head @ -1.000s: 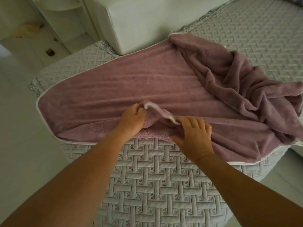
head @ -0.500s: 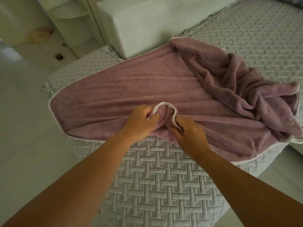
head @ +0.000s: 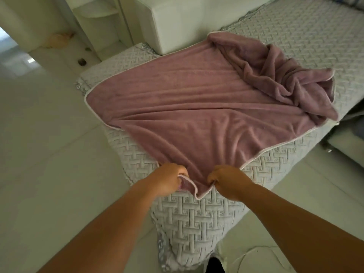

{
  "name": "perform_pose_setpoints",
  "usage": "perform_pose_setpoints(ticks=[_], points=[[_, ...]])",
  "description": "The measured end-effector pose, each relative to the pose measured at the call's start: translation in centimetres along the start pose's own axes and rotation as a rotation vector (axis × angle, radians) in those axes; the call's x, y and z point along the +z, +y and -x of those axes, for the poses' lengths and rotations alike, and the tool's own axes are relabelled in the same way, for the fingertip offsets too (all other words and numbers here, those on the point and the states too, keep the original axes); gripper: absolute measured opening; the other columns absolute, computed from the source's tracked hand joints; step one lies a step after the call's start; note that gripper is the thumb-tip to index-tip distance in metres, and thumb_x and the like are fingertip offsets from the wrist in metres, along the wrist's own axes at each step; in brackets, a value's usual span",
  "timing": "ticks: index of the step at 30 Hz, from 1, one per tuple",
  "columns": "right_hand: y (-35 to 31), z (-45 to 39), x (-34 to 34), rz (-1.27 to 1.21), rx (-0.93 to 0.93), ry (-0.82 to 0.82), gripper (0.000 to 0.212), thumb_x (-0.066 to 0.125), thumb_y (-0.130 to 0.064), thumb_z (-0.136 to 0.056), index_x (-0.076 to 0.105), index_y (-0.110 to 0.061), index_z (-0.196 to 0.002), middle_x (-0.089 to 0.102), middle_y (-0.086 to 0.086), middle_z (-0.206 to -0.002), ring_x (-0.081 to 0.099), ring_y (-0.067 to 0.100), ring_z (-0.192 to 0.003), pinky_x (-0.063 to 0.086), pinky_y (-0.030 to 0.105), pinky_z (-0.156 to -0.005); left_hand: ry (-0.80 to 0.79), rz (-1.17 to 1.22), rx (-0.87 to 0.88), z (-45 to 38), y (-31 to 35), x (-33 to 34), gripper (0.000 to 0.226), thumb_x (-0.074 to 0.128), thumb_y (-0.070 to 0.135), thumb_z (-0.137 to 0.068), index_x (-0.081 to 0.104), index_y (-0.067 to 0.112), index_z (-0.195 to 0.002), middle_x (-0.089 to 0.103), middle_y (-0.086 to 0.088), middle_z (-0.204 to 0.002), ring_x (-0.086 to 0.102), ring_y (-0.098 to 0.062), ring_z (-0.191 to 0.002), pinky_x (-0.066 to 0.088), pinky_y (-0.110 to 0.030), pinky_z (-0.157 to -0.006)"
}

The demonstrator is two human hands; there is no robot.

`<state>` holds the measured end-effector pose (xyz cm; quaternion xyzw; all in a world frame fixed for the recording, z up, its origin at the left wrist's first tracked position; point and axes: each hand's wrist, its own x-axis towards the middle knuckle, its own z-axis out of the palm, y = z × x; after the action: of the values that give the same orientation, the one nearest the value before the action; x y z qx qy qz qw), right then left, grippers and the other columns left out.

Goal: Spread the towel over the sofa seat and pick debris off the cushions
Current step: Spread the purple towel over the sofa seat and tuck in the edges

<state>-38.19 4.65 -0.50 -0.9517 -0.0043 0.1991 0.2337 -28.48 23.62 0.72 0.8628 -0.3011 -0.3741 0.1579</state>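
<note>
Towel (head: pixel 197 107) corner toward viewer, gripped by left hand (head: pixel 169 179), right hand (head: pixel 226 181)

Your bare hands grip a mauve plush terry-cloth towel (head: pixel 197 107), soft and matt, its rim bound in smooth pale fabric piping. Beneath it, you see the pale grey quilted fabric sofa cover (head: pixel 197 223), stitched in a raised woven pattern. The cream tiled floor (head: pixel 49 154) looks smooth and glossy.
</note>
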Motion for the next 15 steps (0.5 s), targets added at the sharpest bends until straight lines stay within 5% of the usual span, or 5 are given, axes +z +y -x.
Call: perform_pose_setpoints(ticks=[5,9,15], points=[[-1.5,2.9,3.0,0.082,0.036,-0.107,0.037,0.047,-0.002,-0.086,0.069,-0.029,-0.099,0.059,-0.005,-0.097,0.052,0.015,-0.087,0.045,0.028,-0.073,-0.147,-0.034,-0.032,4.2,-1.8,3.6,0.029,0.047,0.005,-0.091,0.069,0.022,-0.102,0.063,0.007,-0.080,0.055,-0.004,-0.056,0.040,-0.018,-0.049],[-2.2,3.8,4.2,0.117,0.035,-0.103,0.037,0.047,0.002,-0.084,0.069,-0.025,-0.098,0.058,-0.004,-0.098,0.051,0.016,-0.090,0.048,0.030,-0.077,-0.165,-0.047,-0.047,6.4,-2.7,5.7,0.031,0.051,0.004,-0.087,0.071,0.021,-0.102,0.068,0.001,-0.104,0.063,-0.015,-0.090,0.052,-0.030,-0.080],[-3.0,4.1,4.6,0.175,0.046,-0.147,0.036,0.050,0.004,-0.082,0.068,-0.024,-0.096,0.060,-0.002,-0.103,0.055,0.019,-0.096,0.050,0.034,-0.083,-0.128,0.013,-0.071,7.5,-3.4,8.0,0.040,0.047,-0.002,-0.085,0.069,0.027,-0.100,0.066,0.005,-0.110,0.062,-0.012,-0.091,0.053,-0.029,-0.081]])
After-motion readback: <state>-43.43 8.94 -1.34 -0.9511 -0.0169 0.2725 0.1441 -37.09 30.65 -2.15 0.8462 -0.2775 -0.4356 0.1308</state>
